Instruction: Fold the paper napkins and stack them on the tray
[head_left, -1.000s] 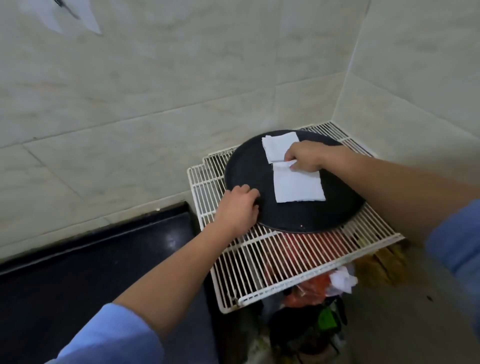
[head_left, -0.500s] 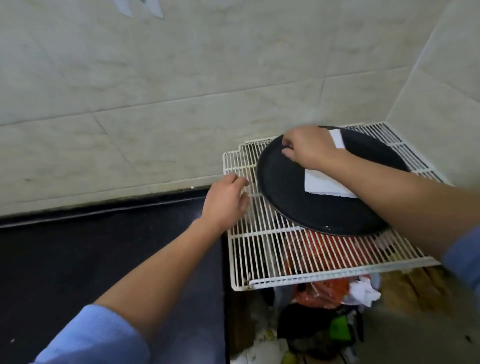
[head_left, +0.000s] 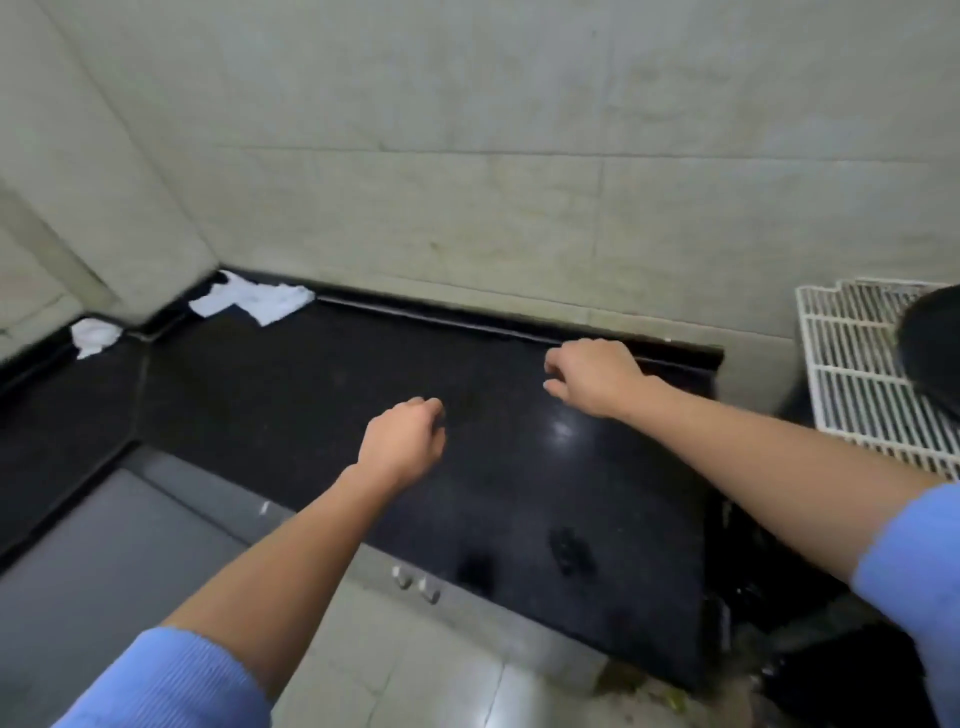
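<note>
Loose white paper napkins lie crumpled at the far left corner of the black counter, and a smaller napkin lies further left. Only an edge of the black round tray shows at the far right, resting on a white wire rack. My left hand hovers over the counter's middle with fingers curled and nothing in it. My right hand hovers near the counter's back edge, fingers loosely bent, holding nothing. The folded napkins on the tray are out of view.
Pale tiled walls enclose the counter at the back and left. A grey cabinet front runs below the counter's front edge. Dark clutter sits on the floor under the rack at lower right.
The view has swung left from the tray to the counter. Both hands have left the tray and rack and moved left over the counter, empty.
</note>
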